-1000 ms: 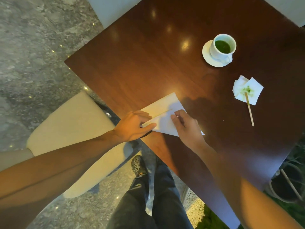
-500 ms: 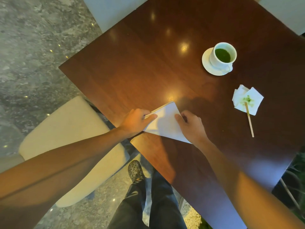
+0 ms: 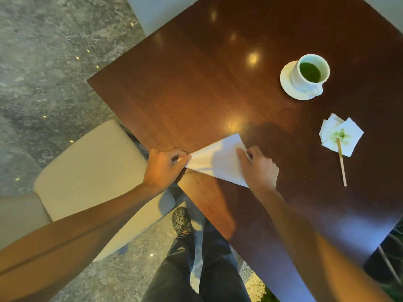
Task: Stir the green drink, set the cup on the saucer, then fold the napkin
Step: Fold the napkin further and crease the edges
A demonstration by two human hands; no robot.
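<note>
White napkin [image 3: 218, 162] at the table's [image 3: 196, 83] near corner is now folded into a triangle, left hand [image 3: 162, 168] pinching its tip, right hand [image 3: 258, 168] pressing flat on it; cup [image 3: 310, 71] already on saucer [image 3: 287, 83], fold nearly done.

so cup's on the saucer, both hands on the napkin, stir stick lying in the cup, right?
Not quite: the head view shows the stir stick lying on the table, its tip on a stained tissue, not in the cup. The cup is on the saucer, and the left hand and right hand are on the napkin.
</note>
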